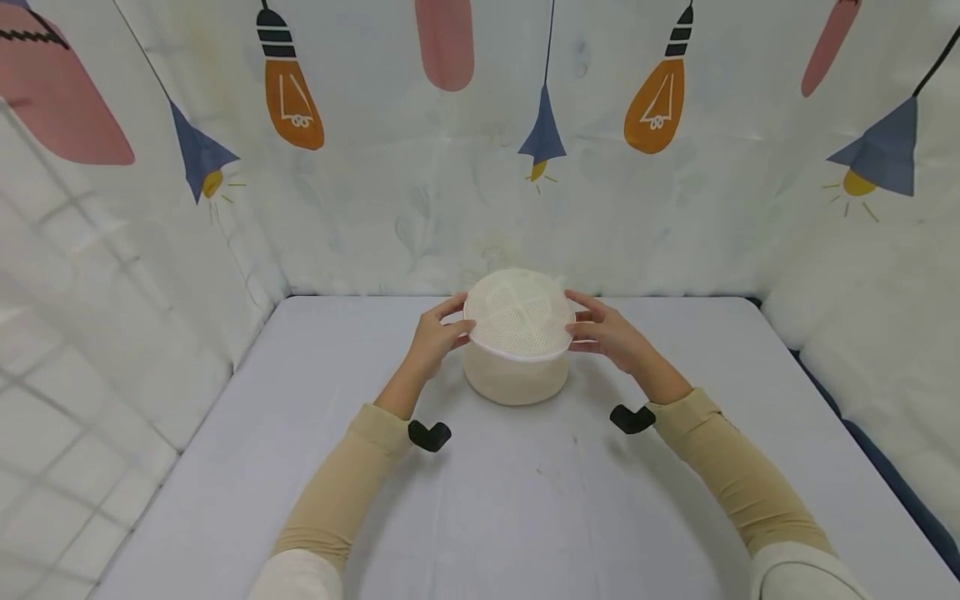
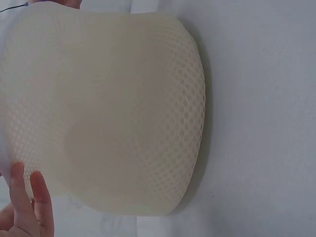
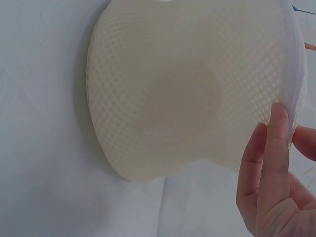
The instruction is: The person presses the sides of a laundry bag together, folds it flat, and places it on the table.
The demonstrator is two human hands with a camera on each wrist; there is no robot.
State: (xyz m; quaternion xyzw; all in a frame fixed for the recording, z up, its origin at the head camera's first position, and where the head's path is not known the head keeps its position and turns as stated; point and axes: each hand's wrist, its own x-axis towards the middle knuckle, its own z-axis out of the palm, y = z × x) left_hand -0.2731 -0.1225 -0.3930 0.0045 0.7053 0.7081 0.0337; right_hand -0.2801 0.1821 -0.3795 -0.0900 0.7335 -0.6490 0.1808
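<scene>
A round, cream-coloured mesh laundry bag [image 1: 519, 317] stands on the table near its far edge, with a white band around its top rim. My left hand [image 1: 435, 337] holds the rim from the left, thumb at the front and index finger farther back. On the opposite side my right hand [image 1: 617, 340] pinches the rim; in the right wrist view its fingers [image 3: 277, 148] lie against the mesh wall and the thumb is over the top edge. The left wrist view shows the bag's side [image 2: 108, 98] dented, with the left fingertips [image 2: 18, 173] at its rim; the left thumb is mostly hidden there.
A white cloth covers the table [image 1: 525, 517]. White curtains [image 1: 450, 208] printed with lamps and bulbs rise behind and on both sides of it. A black wrist mount [image 1: 430, 436] sits by the left wrist, another [image 1: 632, 419] by the right.
</scene>
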